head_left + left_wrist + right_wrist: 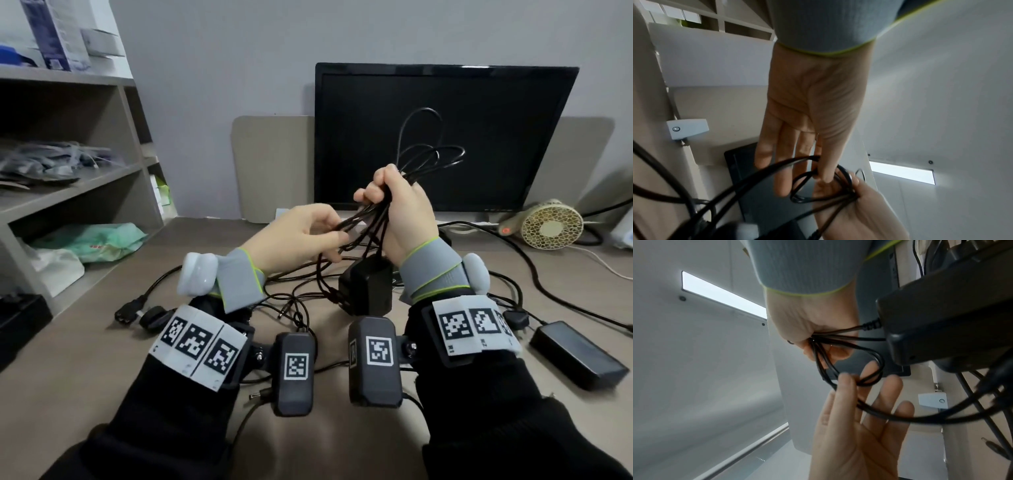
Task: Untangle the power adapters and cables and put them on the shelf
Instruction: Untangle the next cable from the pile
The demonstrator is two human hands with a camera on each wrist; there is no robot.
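Note:
My right hand (380, 195) grips a bundle of black cables (428, 154) in a fist above the desk, and their loops stick up in front of the monitor. A black power adapter (366, 287) hangs from the bundle just below that wrist; it also fills the right wrist view as the adapter (941, 321). My left hand (337, 236) pinches one cable strand (807, 177) between thumb and forefinger, close beside the right hand (859, 211). More tangled cables (294, 308) lie on the desk under both hands. A second, flat adapter (579, 353) lies at the right.
The grey shelf unit (68, 192) stands at the left with bags and boxes on its boards. A black monitor (445, 102) and a small fan (551, 222) stand at the back. A black plug (130, 311) lies at the left on the desk (85, 359).

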